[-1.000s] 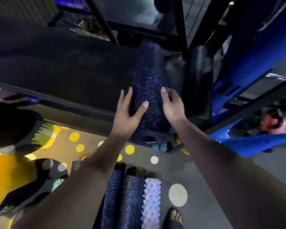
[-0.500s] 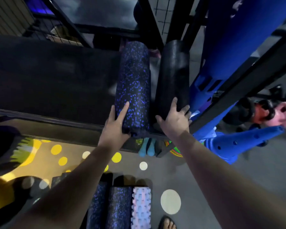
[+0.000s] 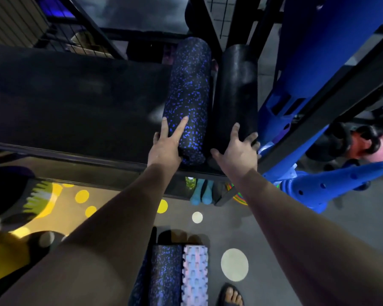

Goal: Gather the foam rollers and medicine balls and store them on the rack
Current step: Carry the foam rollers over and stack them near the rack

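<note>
A black foam roller with blue speckles [image 3: 189, 89] lies lengthwise on the dark rack shelf [image 3: 75, 111]. My left hand [image 3: 167, 143] rests on its near end, fingers spread along its left side. Right beside it lies a plain black foam roller [image 3: 236, 89], and my right hand [image 3: 238, 146] cups its near end. On the floor near my feet lie another blue-speckled roller [image 3: 165, 274] and a pale ridged roller [image 3: 195, 274]. No medicine ball is clearly visible.
A black rack upright [image 3: 318, 111] slants across the right, with blue plastic equipment [image 3: 332, 191] behind it. Teal items [image 3: 202, 192] sit under the shelf. The grey floor has yellow and white dots [image 3: 234, 264]. My sandalled foot [image 3: 230, 294] is at the bottom.
The speckled roller went from held in both hands to lying on the shelf. My right hand shifted onto the plain black roller's end; my left hand stayed on the speckled one.
</note>
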The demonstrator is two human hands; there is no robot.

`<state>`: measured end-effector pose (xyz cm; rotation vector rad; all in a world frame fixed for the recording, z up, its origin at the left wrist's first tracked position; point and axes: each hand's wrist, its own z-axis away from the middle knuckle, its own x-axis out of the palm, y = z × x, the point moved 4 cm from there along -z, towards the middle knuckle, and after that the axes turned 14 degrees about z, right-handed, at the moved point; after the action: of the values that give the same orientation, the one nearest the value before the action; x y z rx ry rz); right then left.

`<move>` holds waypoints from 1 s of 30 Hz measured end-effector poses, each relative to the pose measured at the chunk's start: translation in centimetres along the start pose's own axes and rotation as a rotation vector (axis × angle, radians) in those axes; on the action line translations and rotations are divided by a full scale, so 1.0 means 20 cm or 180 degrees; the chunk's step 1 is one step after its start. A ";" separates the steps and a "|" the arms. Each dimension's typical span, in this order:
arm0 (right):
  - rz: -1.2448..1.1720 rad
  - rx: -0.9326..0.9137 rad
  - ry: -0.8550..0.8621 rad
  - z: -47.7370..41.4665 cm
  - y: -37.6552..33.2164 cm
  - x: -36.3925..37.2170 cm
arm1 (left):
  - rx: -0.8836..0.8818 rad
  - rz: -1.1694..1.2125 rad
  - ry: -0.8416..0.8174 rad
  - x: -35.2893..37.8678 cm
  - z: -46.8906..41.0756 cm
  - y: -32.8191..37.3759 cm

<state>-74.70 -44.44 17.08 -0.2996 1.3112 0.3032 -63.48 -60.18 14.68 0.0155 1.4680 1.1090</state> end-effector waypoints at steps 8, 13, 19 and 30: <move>-0.0459 -0.0285 0.1975 0.31 -0.11 0.03 | 0.0630 0.1343 0.0589 -0.11 0.30 -0.17; -0.0995 -0.0435 0.1602 0.85 -0.38 0.58 | -0.0767 0.1981 0.0903 0.19 0.97 -0.96; -0.0745 -0.0938 -0.0663 1.47 -0.67 1.57 | -0.2303 0.1757 0.0576 0.42 1.72 -1.79; -0.2055 0.1509 -0.3032 2.01 -1.05 2.59 | -0.3299 0.2837 -0.0377 0.77 2.05 -2.69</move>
<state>-18.83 -45.85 -23.19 -0.1242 0.2760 -0.3884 -5.00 -55.46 -22.24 0.0071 0.5966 2.4407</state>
